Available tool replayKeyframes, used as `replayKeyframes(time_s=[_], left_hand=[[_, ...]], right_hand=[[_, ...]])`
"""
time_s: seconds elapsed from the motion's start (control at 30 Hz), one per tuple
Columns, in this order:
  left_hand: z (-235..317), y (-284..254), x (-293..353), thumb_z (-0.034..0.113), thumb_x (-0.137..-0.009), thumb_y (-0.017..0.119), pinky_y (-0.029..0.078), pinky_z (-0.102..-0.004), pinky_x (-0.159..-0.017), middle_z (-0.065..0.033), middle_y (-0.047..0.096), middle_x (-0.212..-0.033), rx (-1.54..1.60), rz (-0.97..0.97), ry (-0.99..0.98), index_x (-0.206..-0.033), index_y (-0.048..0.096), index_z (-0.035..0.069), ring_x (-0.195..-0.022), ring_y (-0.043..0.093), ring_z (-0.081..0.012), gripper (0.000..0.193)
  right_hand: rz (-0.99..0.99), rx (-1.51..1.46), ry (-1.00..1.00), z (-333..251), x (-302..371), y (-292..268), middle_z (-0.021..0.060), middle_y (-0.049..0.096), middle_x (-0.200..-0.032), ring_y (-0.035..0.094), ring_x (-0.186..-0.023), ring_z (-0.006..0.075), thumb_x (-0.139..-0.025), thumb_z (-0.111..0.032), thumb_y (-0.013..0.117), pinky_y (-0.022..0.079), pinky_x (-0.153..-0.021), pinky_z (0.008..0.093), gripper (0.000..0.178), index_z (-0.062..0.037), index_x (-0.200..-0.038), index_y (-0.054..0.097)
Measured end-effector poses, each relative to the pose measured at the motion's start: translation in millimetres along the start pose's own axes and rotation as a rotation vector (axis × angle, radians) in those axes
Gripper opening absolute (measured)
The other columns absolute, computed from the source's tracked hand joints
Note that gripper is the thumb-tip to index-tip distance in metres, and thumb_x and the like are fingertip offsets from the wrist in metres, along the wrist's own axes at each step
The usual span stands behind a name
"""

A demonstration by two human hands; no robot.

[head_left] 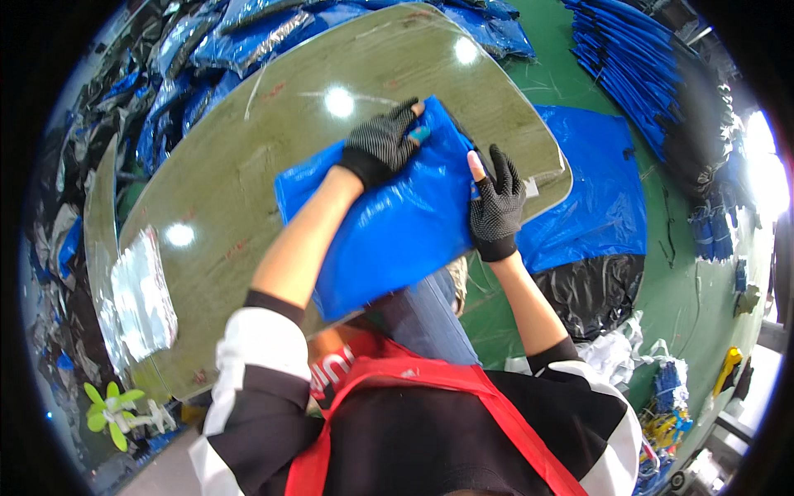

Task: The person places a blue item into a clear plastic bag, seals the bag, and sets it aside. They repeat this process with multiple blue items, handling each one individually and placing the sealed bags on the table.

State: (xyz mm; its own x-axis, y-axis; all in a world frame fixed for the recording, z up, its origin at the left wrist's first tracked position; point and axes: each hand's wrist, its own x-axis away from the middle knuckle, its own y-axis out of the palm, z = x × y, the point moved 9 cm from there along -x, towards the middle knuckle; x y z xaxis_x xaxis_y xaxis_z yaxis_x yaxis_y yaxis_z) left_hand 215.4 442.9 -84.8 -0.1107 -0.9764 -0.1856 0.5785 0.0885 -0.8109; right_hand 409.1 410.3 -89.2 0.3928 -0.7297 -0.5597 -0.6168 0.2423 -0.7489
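Observation:
A folded blue plastic bag (393,227) lies over the near part of a worn olive-coloured table (273,107), its lower corner hanging past the edge. My left hand (383,145), in a black dotted work glove with bare fingertips, grips the bag near its upper corner. Something teal shows at one of its fingers. Beside the bag's right edge is my right hand (498,202), gloved the same way. Its fingers are stretched out and apart, with the thumb up, and its palm side faces the bag. A dark strip runs along the bag's upper right edge.
Blue and black plastic bags (591,190) lie on the green floor (670,298) at the right. A stack of blue bags (620,58) stands beyond them. More wrapped bundles (248,37) line the far left. Clear packages (145,289) and a small green fan (114,413) sit at the left.

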Motion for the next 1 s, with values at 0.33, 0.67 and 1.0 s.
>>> replayKeyframes(time_s=[0.33,0.67,1.0], left_hand=[[-29.3,25.4,75.0,0.044,-0.097,0.040,0.022,-0.0416,-0.114,-0.0174,0.032,-0.150,0.082,-0.310,-0.135,-0.147,0.032,0.015,-0.138,0.031,-0.0336,0.059],[-41.4,-34.4,302.0,0.039,-0.094,0.053,0.040,-0.0368,-0.099,-0.0206,0.051,-0.130,0.747,0.255,-0.578,-0.136,0.041,-0.001,-0.118,0.052,-0.0287,0.059],[21.1,-37.2,347.7,0.043,-0.089,0.060,0.049,-0.0426,-0.082,-0.0245,0.065,-0.102,-0.090,-0.165,-0.983,-0.113,0.059,0.001,-0.092,0.063,-0.0381,0.048]], right_hand=[[-0.142,-0.100,-0.428,-46.6,41.1,-60.7,0.0121,0.065,-0.113,0.060,-0.110,0.0289,-0.080,-0.014,0.060,0.025,-0.109,0.0565,0.035,-0.0163,-0.115,0.062],[-0.414,-1.036,0.508,-30.2,62.0,13.1,0.0123,0.066,-0.112,0.063,-0.095,0.0167,-0.086,-0.023,0.071,0.052,-0.080,0.0314,0.055,-0.0009,-0.131,0.049],[-1.119,-1.286,0.609,-75.8,104.0,57.7,0.0141,0.057,-0.126,0.057,-0.109,0.0226,-0.076,-0.019,0.079,0.050,-0.091,0.0363,0.083,-0.0064,-0.144,0.034]])
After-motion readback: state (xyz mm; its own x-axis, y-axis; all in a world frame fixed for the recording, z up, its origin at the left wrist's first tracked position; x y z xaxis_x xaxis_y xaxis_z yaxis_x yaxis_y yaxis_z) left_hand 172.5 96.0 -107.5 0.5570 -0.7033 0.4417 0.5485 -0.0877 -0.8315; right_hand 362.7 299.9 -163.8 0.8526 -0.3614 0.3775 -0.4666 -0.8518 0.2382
